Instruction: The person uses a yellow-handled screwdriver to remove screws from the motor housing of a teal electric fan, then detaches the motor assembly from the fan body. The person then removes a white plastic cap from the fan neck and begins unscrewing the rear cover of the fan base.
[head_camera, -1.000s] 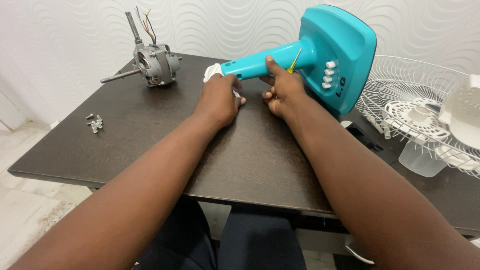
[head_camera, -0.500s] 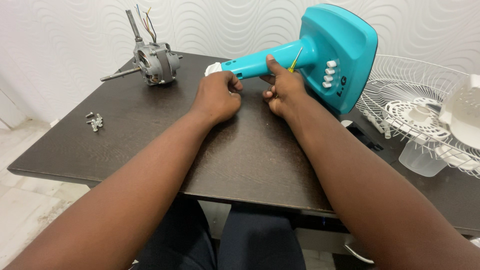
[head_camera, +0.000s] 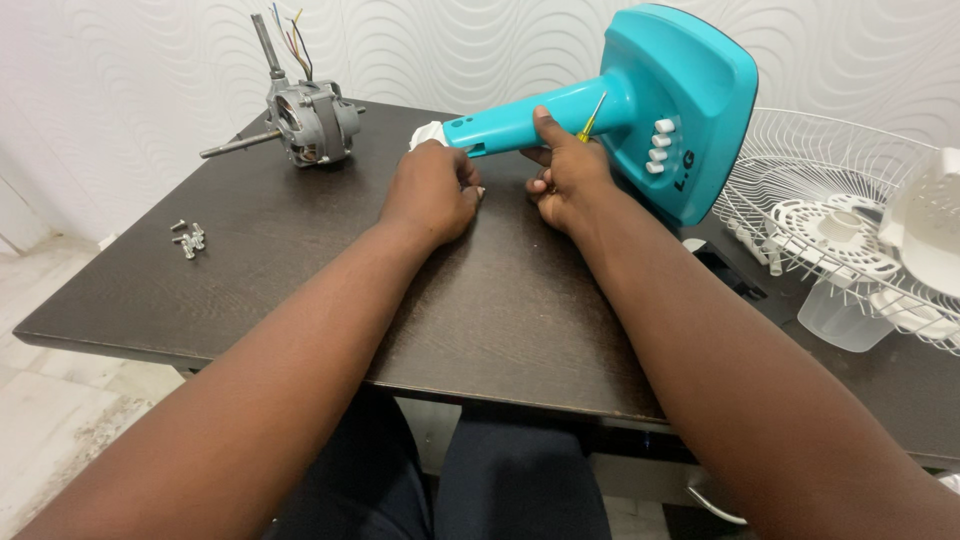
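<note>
while the teal fan stand (head_camera: 640, 110) lies tilted on the dark wood-grain worktop (head_camera: 330, 290), the right hand (head_camera: 565, 175) grips its smooth plastic neck along with a thin yellow screwdriver (head_camera: 592, 118). the left hand (head_camera: 432, 192) is curled at the neck's white tip; what it pinches i cannot tell. seemingly fastening work, calling for steady alignment.

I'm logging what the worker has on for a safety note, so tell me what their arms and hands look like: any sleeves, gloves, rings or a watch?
Both arms are bare from as far up as the view reaches down to the wrists; no sleeves show. The left hand and right hand wear no gloves, and no ring, watch or bracelet is visible. Fingernails look short and unpainted. Dark trousers cover the legs below the table edge.
</note>
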